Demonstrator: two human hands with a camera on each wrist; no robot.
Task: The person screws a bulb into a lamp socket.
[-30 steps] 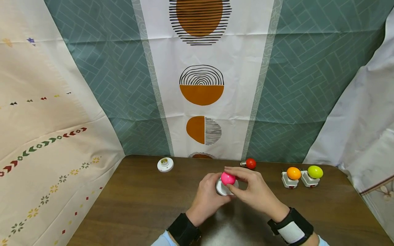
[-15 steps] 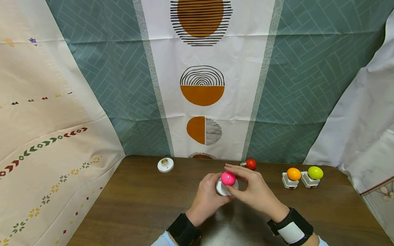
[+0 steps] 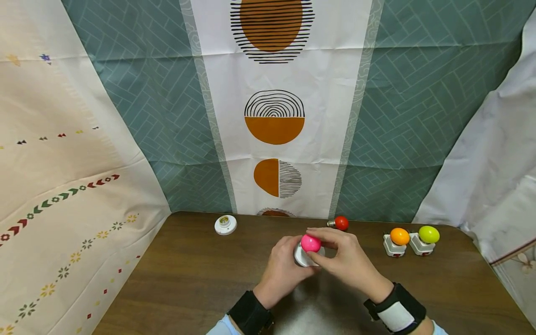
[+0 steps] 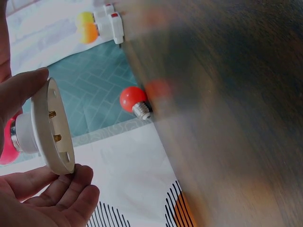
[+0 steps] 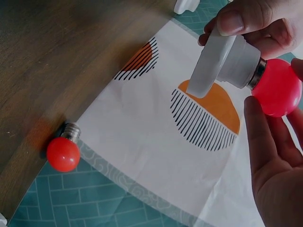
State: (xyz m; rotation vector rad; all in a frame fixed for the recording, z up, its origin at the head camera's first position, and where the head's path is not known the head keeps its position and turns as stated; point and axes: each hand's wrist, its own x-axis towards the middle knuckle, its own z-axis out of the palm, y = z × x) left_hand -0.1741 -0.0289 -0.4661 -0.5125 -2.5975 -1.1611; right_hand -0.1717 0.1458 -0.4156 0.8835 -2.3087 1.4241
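Observation:
Above the table, my left hand (image 3: 282, 263) grips the rim of a white round lamp holder (image 5: 208, 66), thumb on one side and fingers on the other. A pink light bulb (image 5: 279, 90) sits in its socket, with a strip of the metal cap showing. My right hand (image 3: 345, 253) pinches the pink bulb's globe between thumb and fingers. In the left wrist view the holder's open underside shows two brass screws (image 4: 57, 138), and the bulb is mostly hidden behind it.
A red bulb (image 3: 341, 223) lies at the table's back edge. Another white lamp holder (image 3: 225, 225), without a bulb, sits at the back left. On the right stand an orange bulb (image 3: 399, 236) and a green bulb (image 3: 429, 234) in white plug-in sockets. Fabric hangs behind the table (image 3: 188, 279).
Half a second ago my right fingers stood slightly looser around the pink bulb; now they have closed back onto it. The left hand and the holder have stayed in place.

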